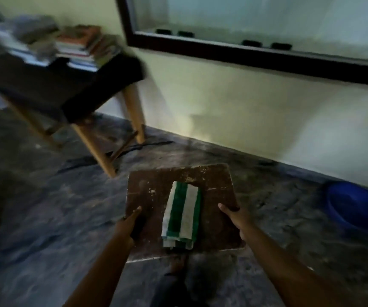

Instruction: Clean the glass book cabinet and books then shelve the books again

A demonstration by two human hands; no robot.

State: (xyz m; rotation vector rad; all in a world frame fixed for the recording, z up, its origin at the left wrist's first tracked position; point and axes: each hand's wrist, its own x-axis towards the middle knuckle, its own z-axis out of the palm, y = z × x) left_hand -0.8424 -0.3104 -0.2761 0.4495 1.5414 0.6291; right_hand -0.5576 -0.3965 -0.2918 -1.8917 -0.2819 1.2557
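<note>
**Board and cloth, carried in two hands**

Left hand point(132, 222) gripped the left edge of a worn brown board point(156, 187). Right hand point(234, 218) gripped the right edge. A folded green-and-white cloth point(182, 216) lay on the board between them. Books point(76, 45) were stacked on the dark tabletop point(45, 85), far left. The glass book cabinet point(222, 50) was on the wall above. A blue basin point(353, 204) stood on the floor, right.

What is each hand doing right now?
Left hand: grips the brown board by its left edge.
Right hand: grips its right edge.
</note>
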